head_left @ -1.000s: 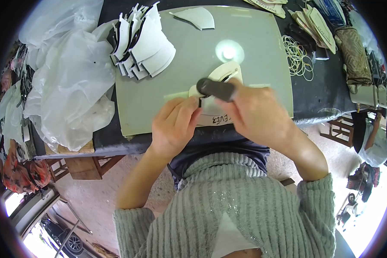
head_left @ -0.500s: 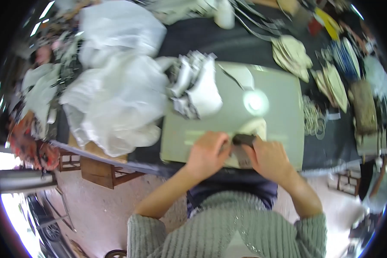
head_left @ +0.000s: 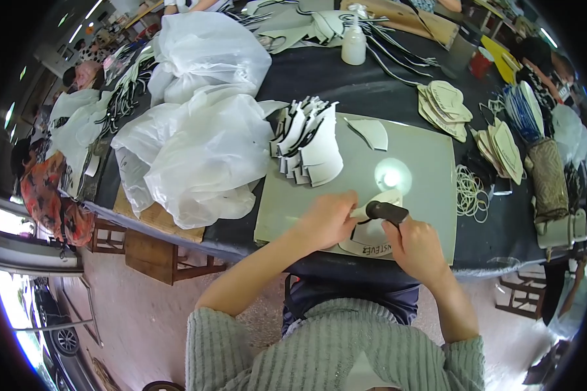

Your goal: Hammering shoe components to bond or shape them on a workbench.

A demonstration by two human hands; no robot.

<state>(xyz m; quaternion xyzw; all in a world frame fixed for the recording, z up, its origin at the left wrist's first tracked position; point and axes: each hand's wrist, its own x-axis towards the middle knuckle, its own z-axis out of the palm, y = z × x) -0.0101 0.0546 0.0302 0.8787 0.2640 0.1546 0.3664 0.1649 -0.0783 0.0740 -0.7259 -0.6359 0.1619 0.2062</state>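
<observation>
My right hand (head_left: 416, 251) is closed around a hammer; its dark head (head_left: 386, 212) shows above my thumb and the handle is hidden in my grip. My left hand (head_left: 332, 218) is closed with its fingertips on a cream cut piece (head_left: 355, 246) that bears dark lettering and lies near the front edge of the grey-green board (head_left: 293, 215). The hammer head hangs over this piece, close to my left fingertips. A layered stack of white pieces with black edging (head_left: 316, 146) stands at the board's left. One loose white piece (head_left: 372, 133) lies toward its back.
Large white plastic bags (head_left: 195, 156) bulge to the left. A white squeeze bottle (head_left: 353, 45) stands at the back. On the right are stacked cream pieces (head_left: 445, 104), tangled pale cord (head_left: 469, 192) and a patterned roll (head_left: 549, 179). A wooden stool (head_left: 151, 257) stands below the table.
The earlier frame is blurred and the view has shifted slightly. My right hand has moved a little rightward and the hammer head has turned. My left hand stays on the cream piece.
</observation>
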